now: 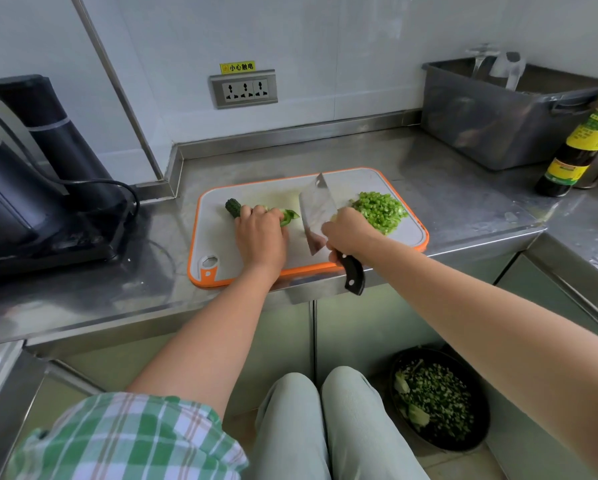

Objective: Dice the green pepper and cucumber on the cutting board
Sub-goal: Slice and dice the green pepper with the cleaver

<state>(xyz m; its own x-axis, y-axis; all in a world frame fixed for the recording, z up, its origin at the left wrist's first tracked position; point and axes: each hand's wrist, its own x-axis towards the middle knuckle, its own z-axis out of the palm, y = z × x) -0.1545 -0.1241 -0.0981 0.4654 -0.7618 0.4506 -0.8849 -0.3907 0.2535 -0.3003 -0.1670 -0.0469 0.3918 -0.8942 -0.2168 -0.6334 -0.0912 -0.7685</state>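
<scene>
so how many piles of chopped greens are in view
2: a diced pile on the right of the cutting board; a chopped heap in the black basin on the floor. More may be hidden under the left hand.

Soft, even light fills the scene with no hard source in view. It is bright on the white wall (325,46) and the cutting board (221,244), where the left hand (261,233) and right hand (349,233) cast only faint, diffuse shadows, while the cabinet fronts (377,327) under the tabletop (446,168) sit dimmer. The steel tabletop gives dull, smeared reflections and pale glare patches toward the right corner. The wide lens bows straight lines and stretches the forearms toward the lower edges; the centre is sharp, but the checked sleeve (117,438), the bottle (581,143) and the tap (481,60) look soft.
</scene>
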